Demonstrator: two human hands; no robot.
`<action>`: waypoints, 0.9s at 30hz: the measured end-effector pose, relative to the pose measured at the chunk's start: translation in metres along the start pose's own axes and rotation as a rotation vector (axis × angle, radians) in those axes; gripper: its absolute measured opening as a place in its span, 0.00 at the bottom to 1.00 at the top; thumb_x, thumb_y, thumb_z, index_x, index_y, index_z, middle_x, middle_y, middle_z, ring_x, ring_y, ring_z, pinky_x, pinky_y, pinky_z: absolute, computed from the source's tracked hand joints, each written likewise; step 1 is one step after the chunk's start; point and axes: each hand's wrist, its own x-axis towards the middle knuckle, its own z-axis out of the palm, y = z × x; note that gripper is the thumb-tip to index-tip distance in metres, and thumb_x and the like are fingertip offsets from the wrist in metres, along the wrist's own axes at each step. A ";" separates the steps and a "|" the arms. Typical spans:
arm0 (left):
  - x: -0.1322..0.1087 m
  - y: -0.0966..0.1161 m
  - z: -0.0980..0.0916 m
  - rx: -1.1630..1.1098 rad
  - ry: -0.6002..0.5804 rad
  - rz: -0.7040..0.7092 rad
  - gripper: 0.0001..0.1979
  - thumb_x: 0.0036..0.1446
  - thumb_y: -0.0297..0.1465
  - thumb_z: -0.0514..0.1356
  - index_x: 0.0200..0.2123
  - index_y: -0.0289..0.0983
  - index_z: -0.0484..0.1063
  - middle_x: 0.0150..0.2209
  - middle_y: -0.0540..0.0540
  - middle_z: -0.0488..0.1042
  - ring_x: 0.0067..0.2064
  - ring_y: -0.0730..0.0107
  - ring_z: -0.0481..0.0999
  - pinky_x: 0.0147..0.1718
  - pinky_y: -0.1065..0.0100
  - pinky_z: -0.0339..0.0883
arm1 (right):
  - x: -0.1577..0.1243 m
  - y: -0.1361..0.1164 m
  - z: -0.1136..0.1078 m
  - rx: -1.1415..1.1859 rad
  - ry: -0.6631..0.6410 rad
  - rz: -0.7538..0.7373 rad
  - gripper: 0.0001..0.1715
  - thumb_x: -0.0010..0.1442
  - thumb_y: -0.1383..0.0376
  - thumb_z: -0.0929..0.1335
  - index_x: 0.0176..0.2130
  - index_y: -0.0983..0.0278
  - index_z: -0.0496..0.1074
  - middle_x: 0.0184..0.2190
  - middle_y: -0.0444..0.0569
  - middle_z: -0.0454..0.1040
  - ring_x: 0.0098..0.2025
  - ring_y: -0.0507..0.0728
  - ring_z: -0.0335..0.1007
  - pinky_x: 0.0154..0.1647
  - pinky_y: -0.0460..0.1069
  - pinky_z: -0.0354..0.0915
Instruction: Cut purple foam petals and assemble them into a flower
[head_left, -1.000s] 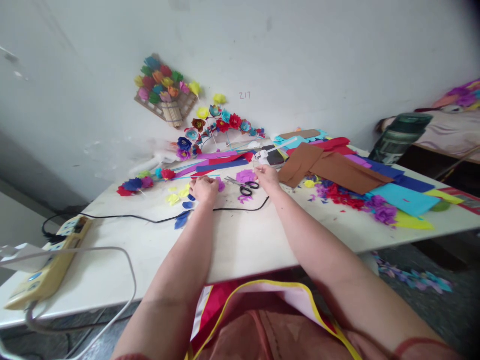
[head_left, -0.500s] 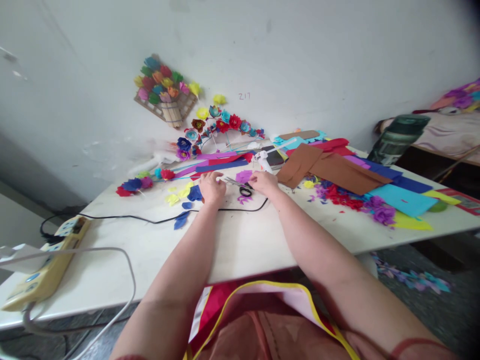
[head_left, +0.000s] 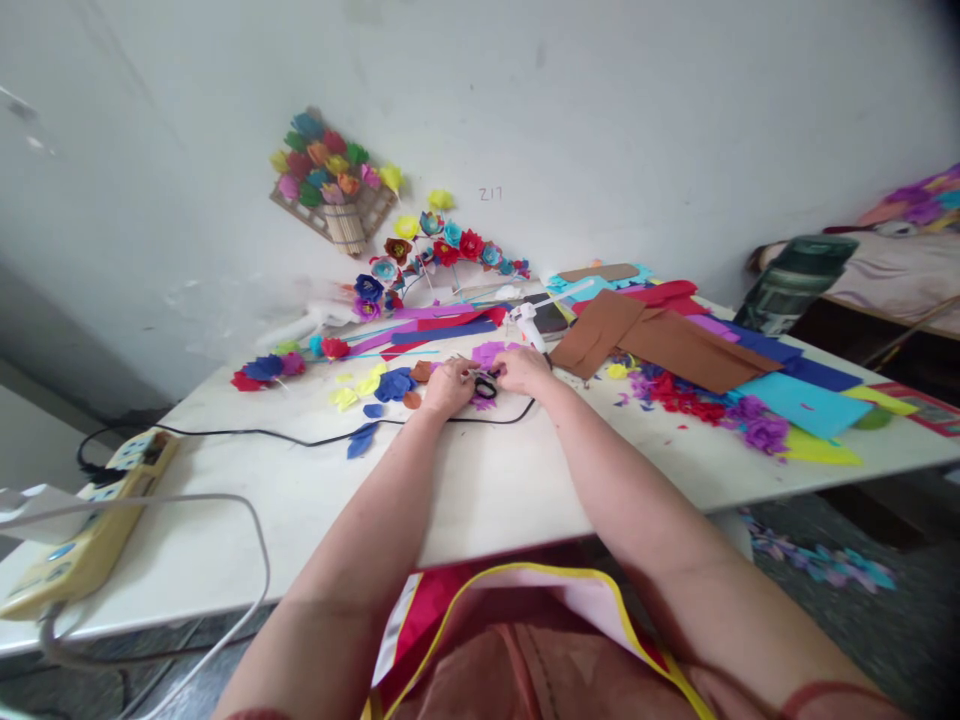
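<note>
A pair of scissors (head_left: 486, 387) with black handles lies between my two hands, its blades toward the left and mostly covered. My right hand (head_left: 526, 370) is closed, its fingertips on a handle of the scissors. My left hand (head_left: 448, 388) is closed at the blade side, fingers pinched together; what they hold is too small to make out. Purple crepe paper (head_left: 489, 352) shows just behind the fingers, with more purple scraps below the scissors. Blue petals (head_left: 394, 384) and yellow petals (head_left: 370, 380) lie left of my left hand.
A white glue gun (head_left: 527, 325) stands behind my right hand. Brown paper sheets (head_left: 675, 345) and coloured scraps cover the right side. A black cord (head_left: 285, 440) crosses the table to a power strip (head_left: 97, 540). Paper flowers (head_left: 446, 250) stand by the wall, and a dark bottle (head_left: 799, 285) at far right.
My left hand has moved right, up to the scissors, and now covers most of the blades. Brown petals beside the blue ones have come into view. My right hand has hardly moved.
</note>
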 end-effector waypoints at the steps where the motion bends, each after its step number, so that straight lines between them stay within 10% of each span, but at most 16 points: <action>1: 0.000 -0.001 0.001 0.004 -0.011 0.007 0.21 0.48 0.22 0.55 0.46 0.35 0.77 0.41 0.41 0.79 0.43 0.61 0.76 0.49 0.63 0.68 | 0.000 0.000 -0.001 0.011 -0.005 -0.007 0.18 0.52 0.65 0.68 0.43 0.54 0.80 0.43 0.45 0.80 0.47 0.60 0.73 0.47 0.51 0.64; 9: 0.001 -0.001 0.003 0.003 -0.065 0.028 0.22 0.46 0.22 0.56 0.46 0.36 0.77 0.42 0.42 0.78 0.48 0.58 0.75 0.52 0.62 0.67 | 0.001 0.010 -0.007 0.040 0.120 0.195 0.19 0.57 0.69 0.65 0.45 0.58 0.79 0.43 0.51 0.80 0.47 0.61 0.74 0.47 0.52 0.64; 27: 0.001 -0.006 0.008 -0.195 -0.033 0.056 0.19 0.45 0.29 0.65 0.44 0.37 0.76 0.43 0.43 0.77 0.42 0.63 0.76 0.47 0.61 0.70 | 0.016 0.012 0.014 -0.093 0.069 -0.066 0.17 0.61 0.69 0.65 0.46 0.57 0.80 0.47 0.51 0.78 0.50 0.63 0.69 0.53 0.54 0.59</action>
